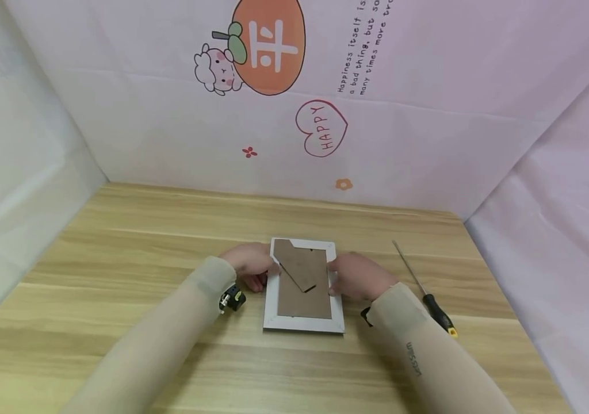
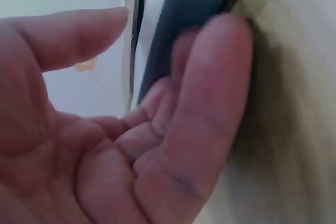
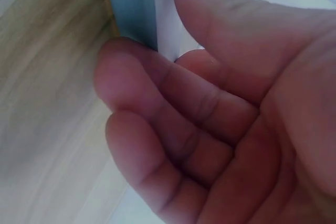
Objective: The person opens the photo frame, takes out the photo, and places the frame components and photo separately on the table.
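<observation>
Where the head camera looks down on the table (image 1: 170, 224), we see a picture frame (image 1: 303, 325) at the middle, between two hands, its back turned up. Its brown backing board (image 1: 294, 305) and slanting stand leg (image 1: 297, 265) face us, presumably so that the rear side can be reached. We cannot tell whether the picture frame rests flat or is slightly raised. At its left edge we find the left hand (image 1: 251, 263), partly closed, thumb at the border and fingers curled beside it; at its right edge, the right hand (image 1: 360, 277) holds in much the same way. We judge that this opposed grip steadies the piece evenly. To the right lies a screwdriver (image 1: 429, 302), tip toward the far side and handle toward the near, perhaps set there to be within easy reach. Behind the table we note a printed wall sheet (image 1: 429, 155).

From the left wrist, we observe the thumb extended to the pale edge while the bent fingers gather along the dark outer side. We take it that the edge is held between them, although blur hides the exact contact.

From the right wrist, we see the thumb resting on the white border and the fingers curled below and beside the outer side, a loose pinch that probably keeps the backing board uncovered.
</observation>
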{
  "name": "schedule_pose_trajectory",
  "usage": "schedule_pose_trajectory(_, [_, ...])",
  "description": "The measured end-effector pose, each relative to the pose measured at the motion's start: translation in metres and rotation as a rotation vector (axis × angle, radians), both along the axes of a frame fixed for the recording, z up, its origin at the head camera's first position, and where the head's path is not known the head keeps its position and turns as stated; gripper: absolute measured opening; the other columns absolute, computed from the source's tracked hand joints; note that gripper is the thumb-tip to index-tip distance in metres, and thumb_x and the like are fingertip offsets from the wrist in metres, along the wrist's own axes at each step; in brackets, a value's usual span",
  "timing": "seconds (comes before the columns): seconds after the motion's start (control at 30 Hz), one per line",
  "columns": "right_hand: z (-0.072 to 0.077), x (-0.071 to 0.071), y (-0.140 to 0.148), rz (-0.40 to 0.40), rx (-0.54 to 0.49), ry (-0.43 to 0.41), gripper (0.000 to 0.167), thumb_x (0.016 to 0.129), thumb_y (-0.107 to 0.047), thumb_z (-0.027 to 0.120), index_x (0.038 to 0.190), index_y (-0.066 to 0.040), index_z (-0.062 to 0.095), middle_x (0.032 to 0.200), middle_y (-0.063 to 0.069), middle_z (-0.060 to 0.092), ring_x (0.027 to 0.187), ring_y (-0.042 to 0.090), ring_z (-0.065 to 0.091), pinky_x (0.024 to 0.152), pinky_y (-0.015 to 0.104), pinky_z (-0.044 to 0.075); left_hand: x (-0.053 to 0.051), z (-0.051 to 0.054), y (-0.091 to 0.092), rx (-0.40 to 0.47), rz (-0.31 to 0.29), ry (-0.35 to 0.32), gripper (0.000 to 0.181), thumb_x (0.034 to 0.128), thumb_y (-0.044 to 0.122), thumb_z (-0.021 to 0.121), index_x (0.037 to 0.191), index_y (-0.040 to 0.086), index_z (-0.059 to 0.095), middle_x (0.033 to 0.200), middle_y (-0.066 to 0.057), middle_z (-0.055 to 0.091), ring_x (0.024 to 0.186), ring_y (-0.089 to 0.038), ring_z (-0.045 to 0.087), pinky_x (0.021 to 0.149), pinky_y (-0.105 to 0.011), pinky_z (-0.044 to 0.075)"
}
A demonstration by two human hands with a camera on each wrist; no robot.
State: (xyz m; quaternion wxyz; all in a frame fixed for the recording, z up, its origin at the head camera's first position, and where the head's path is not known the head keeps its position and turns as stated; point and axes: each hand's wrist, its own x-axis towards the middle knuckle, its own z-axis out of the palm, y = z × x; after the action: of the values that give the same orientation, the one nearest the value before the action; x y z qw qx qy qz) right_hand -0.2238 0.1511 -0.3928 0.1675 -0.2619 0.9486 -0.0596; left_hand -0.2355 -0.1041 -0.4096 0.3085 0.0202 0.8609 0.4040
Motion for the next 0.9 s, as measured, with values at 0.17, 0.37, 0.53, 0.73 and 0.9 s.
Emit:
schedule_pose_trajectory(0.17, [0.002,-0.001,-0.002,0.02,0.005,0.01,0.041,0.082,-0.02,0.083,0.117,-0.001,0.071,0.115,0.01,0.069,0.089,0.019,0.062,0.087,0.039,0.051,-0.006,0.003,0.005,-0.038,0.084,0.046,0.017,0.0898,0.016,0.064,0.087,-0.001,0.061,0.082,-0.017,0.062,0.061,-0.024,0.063,0.057,-0.033,0.059])
schedule_pose_trajectory(0.37, [0.003,-0.001,-0.002,0.002,0.013,-0.011,0.043,0.083,-0.021,0.083,0.119,-0.001,0.07,0.114,0.01,0.07,0.086,0.017,0.06,0.085,0.038,0.051,-0.01,0.0,0.011,-0.059,0.053,0.058,0.016,0.0885,0.013,0.062,0.091,-0.003,0.062,0.083,-0.017,0.061,0.059,-0.024,0.063,0.054,-0.033,0.058])
schedule_pose_trajectory(0.53, [0.0,-0.001,0.0,-0.015,-0.002,-0.025,0.048,0.083,-0.021,0.082,0.124,-0.001,0.068,0.125,0.012,0.066,0.105,0.022,0.063,0.094,0.041,0.05,-0.012,-0.001,0.013,-0.079,0.026,0.066,0.022,0.0909,0.012,0.062,0.104,-0.006,0.061,0.091,-0.016,0.061,0.062,-0.026,0.065,0.054,-0.034,0.058])
schedule_pose_trajectory(0.73, [0.0,-0.001,0.001,-0.027,-0.015,-0.038,0.049,0.084,-0.021,0.082,0.126,-0.001,0.067,0.128,0.012,0.064,0.113,0.026,0.061,0.098,0.042,0.048,-0.013,-0.005,0.014,-0.089,0.016,0.088,0.027,0.0928,0.015,0.063,0.109,-0.006,0.06,0.092,-0.015,0.062,0.062,-0.025,0.066,0.054,-0.033,0.058])
schedule_pose_trajectory(0.9, [0.001,-0.001,0.002,-0.011,-0.004,-0.04,0.051,0.085,-0.022,0.081,0.128,0.0,0.065,0.13,0.013,0.063,0.118,0.03,0.06,0.101,0.043,0.047,-0.013,-0.005,0.014,-0.085,0.009,0.096,0.023,0.0923,0.014,0.062,0.106,-0.005,0.06,0.088,-0.014,0.062,0.061,-0.024,0.066,0.053,-0.032,0.057])
